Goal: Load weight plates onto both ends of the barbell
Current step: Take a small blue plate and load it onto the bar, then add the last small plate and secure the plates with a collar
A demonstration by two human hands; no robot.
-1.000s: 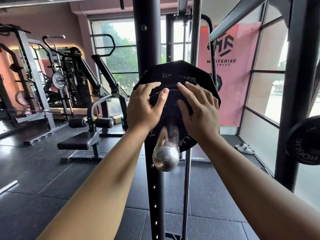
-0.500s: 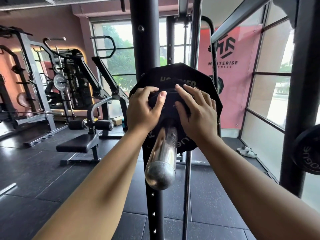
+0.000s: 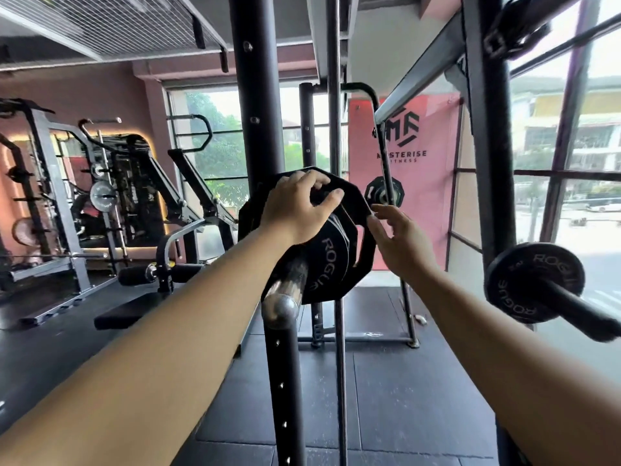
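the left hand [image 3: 295, 210] curls its fingers over the top rim of the small rogue plate [image 3: 331, 264], which sits on the chrome barbell sleeve [image 3: 285, 297], close against a larger many-sided plate [image 3: 364, 213] behind it. the right hand [image 3: 400, 243] is loose and holds nothing, its fingertips at the larger plate's edge; whether they touch cannot be told. a spare rogue plate [image 3: 534, 280] sits on a peg, well apart to the right.

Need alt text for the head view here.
A person's left hand grips the top of the Rogue plate on the barbell sleeve, in front of a larger plate; the right hand is open beside it.
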